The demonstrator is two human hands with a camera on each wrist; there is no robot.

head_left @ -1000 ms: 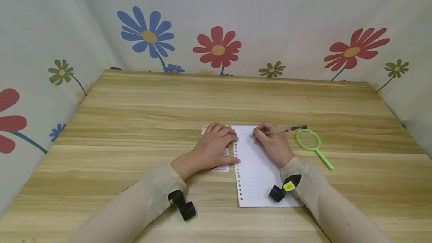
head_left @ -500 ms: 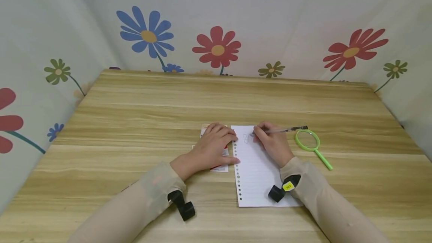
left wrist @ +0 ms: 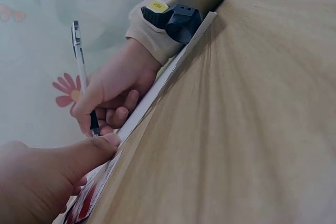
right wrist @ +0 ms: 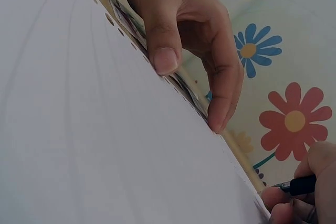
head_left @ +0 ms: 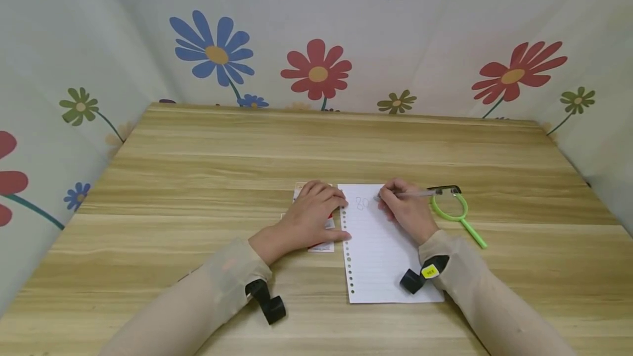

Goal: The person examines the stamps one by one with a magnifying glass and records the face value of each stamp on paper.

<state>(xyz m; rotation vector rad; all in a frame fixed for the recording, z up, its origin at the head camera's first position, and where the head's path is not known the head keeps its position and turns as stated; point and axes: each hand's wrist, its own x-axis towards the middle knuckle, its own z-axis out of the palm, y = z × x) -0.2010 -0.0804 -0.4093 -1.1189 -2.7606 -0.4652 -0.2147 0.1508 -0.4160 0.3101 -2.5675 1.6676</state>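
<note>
My right hand [head_left: 407, 210] pinches a pen [head_left: 415, 193] with a clear barrel, its tip at the upper part of a lined sheet of paper [head_left: 381, 257]. Faint writing [head_left: 362, 203], like an 8 and a 0, stands left of the tip. In the left wrist view, the pen [left wrist: 81, 66] slants up out of the fingers, its dark grip low. My left hand [head_left: 309, 216] rests at the sheet's punched left edge. Its thumb [right wrist: 165, 59] and a fingertip touch that edge in the right wrist view. Partly hidden beneath this hand is a printed red-and-white card [head_left: 323, 247].
A green magnifying glass [head_left: 475, 234] lies right of the sheet, its lens overlapped by the pen's dark end in the head view. Black cameras [head_left: 274, 309] are strapped to both wrists. Behind the wooden table [head_left: 277, 142] hangs a flowered cloth [head_left: 420, 32].
My right hand has moved slightly right with the pen. The second character, a rounded one, now shows beside the first. My left hand has stayed in place.
</note>
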